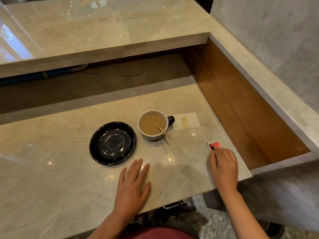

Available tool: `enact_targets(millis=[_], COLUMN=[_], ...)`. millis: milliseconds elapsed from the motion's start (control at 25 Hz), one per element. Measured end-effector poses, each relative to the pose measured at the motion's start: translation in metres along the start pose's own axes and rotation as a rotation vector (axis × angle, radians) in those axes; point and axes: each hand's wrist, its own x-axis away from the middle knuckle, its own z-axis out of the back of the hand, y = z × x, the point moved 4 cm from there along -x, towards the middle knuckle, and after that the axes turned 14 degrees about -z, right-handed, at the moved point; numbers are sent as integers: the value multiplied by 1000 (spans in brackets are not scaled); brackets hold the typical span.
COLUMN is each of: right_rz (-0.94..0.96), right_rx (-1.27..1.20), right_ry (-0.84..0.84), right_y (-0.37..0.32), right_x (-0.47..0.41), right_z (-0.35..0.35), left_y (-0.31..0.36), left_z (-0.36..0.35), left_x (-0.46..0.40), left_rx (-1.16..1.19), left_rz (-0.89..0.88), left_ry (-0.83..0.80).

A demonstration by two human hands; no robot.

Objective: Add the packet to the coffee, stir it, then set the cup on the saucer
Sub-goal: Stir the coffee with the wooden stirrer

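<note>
Head view: packet pickup, first step of task.
Right hand (224, 165) fingertips pinch the red packet (214, 146) on the counter (51, 169), well right of the cup (152, 125); left hand (133, 185) lies flat, fingers spread. Stirrer (163, 131) sits in coffee; saucer (113, 141) empty. Next, likely: lift, tear, pour over cup.

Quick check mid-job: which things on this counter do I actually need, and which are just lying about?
Needed: red packet at the right hand; cup of coffee; wooden stirrer in it; empty black saucer.
Lying about: stained napkin; cables under the upper shelf.
</note>
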Motion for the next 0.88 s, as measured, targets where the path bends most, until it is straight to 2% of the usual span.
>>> enact_targets(millis=[120,360,440,560,760,880], right_rz=[55,257,269,252,18,-14], right_rx=[-32,-62,-129,-233,-451,-471], right_ry=[0,-327,-363,-269,-299,-277], right_y=[-26,-107,-123,-144,-161,-156], right_x=[-2,-3,-4,-11,-39,-62], right_z=[1,-35,-42,-46,-54,-46], left_y=[0,-1,-1,-1,-2,-2], left_z=[-1,-3,-3,-3,-5,-6], left_x=[-1,-1,-1,-1,-1,-1], left_rx=[-10,-28,-30,-21,-26,-23], left_rz=[-3,3,0,-5,-5,-8], left_ry=[-8,-31,-32,-29,-41,-38])
